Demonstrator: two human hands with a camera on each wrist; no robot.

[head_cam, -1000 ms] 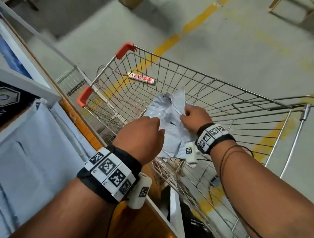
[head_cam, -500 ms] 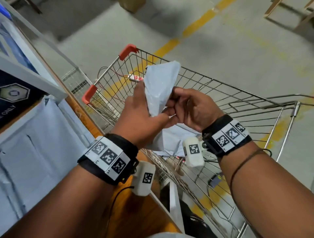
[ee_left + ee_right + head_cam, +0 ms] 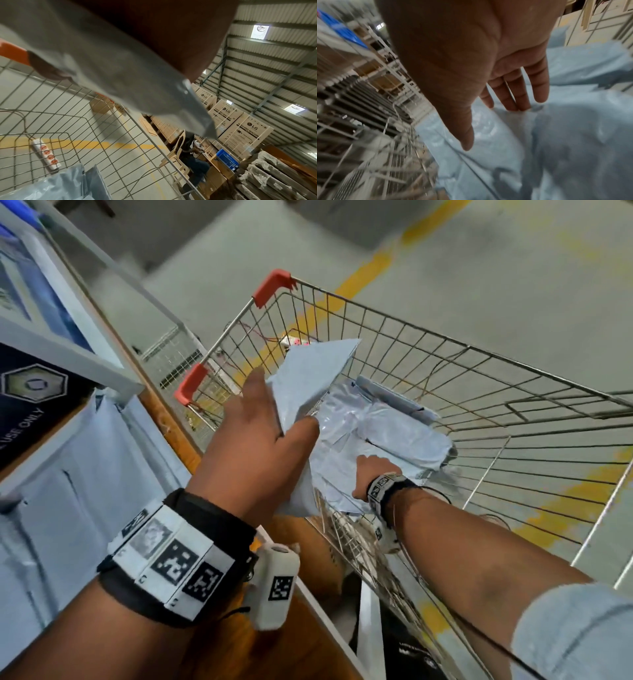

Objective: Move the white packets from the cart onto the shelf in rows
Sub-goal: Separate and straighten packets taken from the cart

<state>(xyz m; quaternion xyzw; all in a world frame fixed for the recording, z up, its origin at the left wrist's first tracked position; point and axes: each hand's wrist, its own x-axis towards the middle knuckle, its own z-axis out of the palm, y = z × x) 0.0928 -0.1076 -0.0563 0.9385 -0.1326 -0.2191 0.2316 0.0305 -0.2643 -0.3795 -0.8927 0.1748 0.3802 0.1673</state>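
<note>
My left hand grips a white packet between thumb and fingers and holds it above the near left corner of the wire cart. In the left wrist view the same packet fills the top, with a fingertip behind its edge. My right hand is down in the cart over the pile of white packets. The right wrist view has its fingers straight, their tips touching the packets. White packets lie in rows on the shelf at my left.
The cart has red corner guards and stands against the shelf's wooden edge. A white power strip lies beyond the cart's far wall. A dark box sits on the shelf. Stacked cardboard boxes fill the background.
My right hand has let go of the lifted packet and dropped into the cart onto the pile. My left hand alone holds the packet now, moved slightly left.
</note>
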